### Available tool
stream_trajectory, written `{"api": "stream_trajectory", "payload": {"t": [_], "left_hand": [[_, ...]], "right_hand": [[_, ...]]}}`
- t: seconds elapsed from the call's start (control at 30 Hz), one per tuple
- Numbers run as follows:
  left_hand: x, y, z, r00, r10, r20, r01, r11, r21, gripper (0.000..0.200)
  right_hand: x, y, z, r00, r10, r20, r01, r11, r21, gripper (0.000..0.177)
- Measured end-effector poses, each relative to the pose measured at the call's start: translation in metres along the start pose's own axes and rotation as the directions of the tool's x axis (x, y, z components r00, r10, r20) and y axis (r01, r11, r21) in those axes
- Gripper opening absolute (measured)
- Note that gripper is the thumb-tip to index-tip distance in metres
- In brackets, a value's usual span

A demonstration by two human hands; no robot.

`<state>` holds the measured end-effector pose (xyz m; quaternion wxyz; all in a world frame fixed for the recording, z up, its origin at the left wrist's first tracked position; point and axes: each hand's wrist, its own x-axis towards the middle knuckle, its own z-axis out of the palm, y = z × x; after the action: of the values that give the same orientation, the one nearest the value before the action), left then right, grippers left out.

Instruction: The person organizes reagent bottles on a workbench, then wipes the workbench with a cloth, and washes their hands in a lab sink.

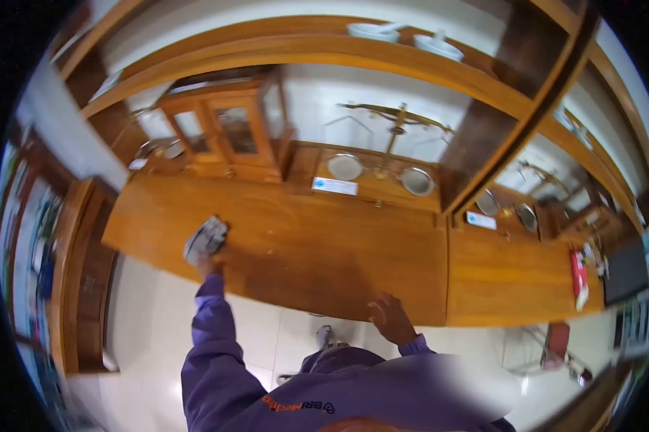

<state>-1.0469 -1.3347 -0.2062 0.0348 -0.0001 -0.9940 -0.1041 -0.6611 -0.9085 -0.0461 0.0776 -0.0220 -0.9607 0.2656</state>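
Observation:
A crumpled grey cloth (206,239) with dark markings lies on the left part of the wooden tabletop (324,245). My left hand (209,263) holds it from the front edge, and the cloth covers most of the fingers. Further right, my right hand (392,318) hovers by the table's front edge with its fingers apart and nothing in them. Purple sleeves cover both arms.
Behind the tabletop stand a small glass-doored wooden cabinet (231,129) and a brass balance scale (396,133) with two metal pans. White mortars (438,47) sit on the shelf above. At far right are a red box (578,271) and a stool (556,345).

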Motion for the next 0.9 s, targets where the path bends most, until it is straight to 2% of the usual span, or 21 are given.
{"api": "stream_trajectory", "payload": {"t": [0.03, 0.13, 0.2, 0.23, 0.3, 0.37, 0.43, 0.5, 0.57, 0.6, 0.7, 0.73, 0.77, 0.8, 0.83, 0.87, 0.9], "left_hand": [[0.01, -0.005, -0.001, 0.999, -0.023, -0.028, 0.022, 0.999, -0.037, 0.074], [0.044, -0.022, 0.044, 0.99, -0.14, -0.033, 0.144, 0.976, 0.162, 0.07], [0.053, -0.013, 0.064, 0.982, -0.183, -0.04, 0.187, 0.95, 0.251, 0.063], [0.046, 0.006, 0.067, 0.987, -0.153, -0.053, 0.162, 0.959, 0.232, 0.06], [0.03, 0.046, 0.068, 0.995, -0.013, -0.097, 0.023, 0.994, 0.102, 0.052], [-0.01, 0.103, 0.061, 0.977, 0.196, -0.086, -0.203, 0.975, -0.087, 0.045], [-0.062, 0.171, 0.052, 0.916, 0.402, 0.007, -0.383, 0.878, -0.287, 0.039], [-0.124, 0.241, 0.044, 0.793, 0.597, 0.12, -0.48, 0.735, -0.479, 0.033], [-0.185, 0.294, 0.033, 0.659, 0.735, 0.162, -0.483, 0.578, -0.657, 0.031], [-0.202, 0.321, 0.008, 0.565, 0.77, 0.296, -0.382, 0.562, -0.733, 0.031], [-0.226, 0.365, -0.058, 0.543, 0.695, 0.471, -0.148, 0.632, -0.761, 0.029], [-0.22, 0.357, -0.015, 0.586, 0.78, 0.219, -0.282, 0.449, -0.848, 0.028], [-0.198, 0.34, 0.033, 0.588, 0.807, -0.049, -0.423, 0.256, -0.869, 0.028], [-0.176, 0.334, 0.042, 0.572, 0.818, 0.062, -0.483, 0.397, -0.781, 0.029], [-0.159, 0.329, 0.048, 0.565, 0.806, 0.173, -0.539, 0.52, -0.662, 0.03], [-0.148, 0.315, 0.057, 0.527, 0.827, 0.198, -0.642, 0.54, -0.544, 0.027], [-0.14, 0.295, 0.069, 0.49, 0.841, 0.227, -0.733, 0.539, -0.414, 0.025]], "right_hand": [[0.007, -0.006, 0.001, 0.999, 0.033, 0.012, -0.033, 0.999, -0.007, 0.038], [0.014, -0.01, 0.006, 0.977, 0.21, 0.031, -0.212, 0.976, 0.055, 0.037], [0.017, -0.008, 0.006, 0.974, 0.222, 0.054, -0.222, 0.975, -0.007, 0.036], [0.02, -0.005, 0.008, 0.974, 0.218, 0.065, -0.216, 0.976, -0.035, 0.036], [0.019, 0.003, 0.021, 0.968, 0.252, 0.01, -0.25, 0.964, -0.088, 0.036], [0.021, 0.001, 0.025, 0.946, 0.324, -0.018, -0.324, 0.943, -0.08, 0.035], [0.029, -0.006, 0.024, 0.901, 0.433, -0.023, -0.433, 0.901, -0.011, 0.035], [0.03, -0.005, 0.031, 0.859, 0.507, -0.073, -0.508, 0.861, 0.002, 0.037], [0.027, 0.009, 0.041, 0.821, 0.544, -0.174, -0.553, 0.833, -0.002, 0.039], [0.023, 0.024, 0.057, 0.806, 0.538, -0.247, -0.557, 0.831, -0.01, 0.04], [0.021, 0.073, 0.125, 0.74, 0.553, -0.382, -0.622, 0.779, -0.079, 0.042], [0.028, 0.068, 0.119, 0.69, 0.625, -0.365, -0.665, 0.746, 0.021, 0.043], [0.035, 0.062, 0.11, 0.633, 0.693, -0.345, -0.703, 0.702, 0.119, 0.045], [0.049, 0.037, 0.079, 0.548, 0.8, -0.246, -0.727, 0.6, 0.334, 0.047], [0.054, 0.042, 0.091, 0.644, 0.674, -0.361, -0.641, 0.733, 0.226, 0.05], [0.058, 0.042, 0.109, 0.724, 0.521, -0.453, -0.54, 0.836, 0.098, 0.054], [0.065, 0.037, 0.117, 0.753, 0.494, -0.435, -0.505, 0.857, 0.1, 0.057]]}}
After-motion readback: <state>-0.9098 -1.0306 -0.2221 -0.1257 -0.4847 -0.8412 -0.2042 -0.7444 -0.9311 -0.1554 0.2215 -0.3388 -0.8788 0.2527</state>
